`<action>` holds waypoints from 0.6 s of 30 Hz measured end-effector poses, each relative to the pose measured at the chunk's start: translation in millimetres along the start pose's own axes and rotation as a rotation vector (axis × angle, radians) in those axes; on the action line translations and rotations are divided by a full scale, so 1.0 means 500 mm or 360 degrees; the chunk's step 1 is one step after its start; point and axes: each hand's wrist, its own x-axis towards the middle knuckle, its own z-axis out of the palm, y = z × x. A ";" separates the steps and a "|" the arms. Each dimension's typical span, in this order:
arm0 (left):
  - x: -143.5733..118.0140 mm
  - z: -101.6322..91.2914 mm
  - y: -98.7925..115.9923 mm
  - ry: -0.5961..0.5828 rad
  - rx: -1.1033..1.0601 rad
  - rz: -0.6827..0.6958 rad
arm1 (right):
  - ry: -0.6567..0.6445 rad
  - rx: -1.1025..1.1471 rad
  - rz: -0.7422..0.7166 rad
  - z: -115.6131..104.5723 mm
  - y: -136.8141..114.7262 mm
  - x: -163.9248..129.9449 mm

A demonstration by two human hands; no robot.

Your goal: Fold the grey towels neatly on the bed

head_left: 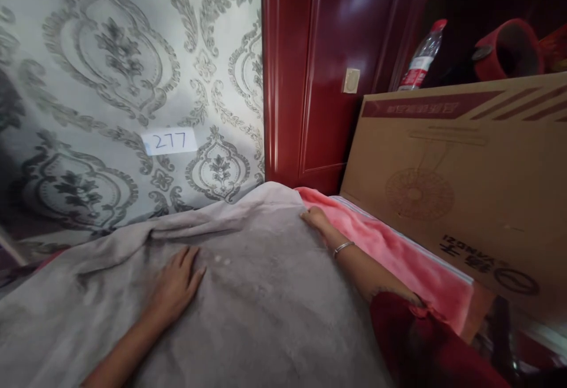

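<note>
Blanket of soft grey plush [270,299] spreads beneath the left hand [177,279], its far edge rumpled, its right edge running nearward from the right hand [316,218]; its long axis is unclear. Fuzzy pink cloth [376,243] lies right of that hand. The left palm rests flat, fingers loosely spread; the right curls at the grey edge, grip unclear.

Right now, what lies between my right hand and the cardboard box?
In the head view, a pink blanket and then a pale striped edge lie between your right hand and the cardboard box.
</note>
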 end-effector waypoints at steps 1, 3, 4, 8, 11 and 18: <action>0.000 0.015 0.008 0.0023 0.0030 -0.0004 | 0.0059 -0.0016 -0.0002 0.001 -0.005 0.013; -0.006 0.034 0.008 0.0052 0.0094 0.0025 | 0.0120 -0.0051 0.0068 -0.006 -0.009 0.047; -0.010 0.038 0.004 0.0053 0.0128 0.0042 | 0.0164 -0.0062 0.0074 -0.012 -0.006 0.065; -0.017 0.043 -0.015 -0.0077 0.0233 0.0051 | 0.0250 -0.0118 0.0166 -0.014 0.034 0.112; -0.015 0.054 -0.021 -0.0173 0.0288 0.0031 | 0.0159 -0.0114 0.0236 0.022 0.076 0.108; -0.011 0.057 -0.020 -0.0234 0.0326 -0.0007 | 0.0082 0.0009 0.0264 0.047 0.110 0.101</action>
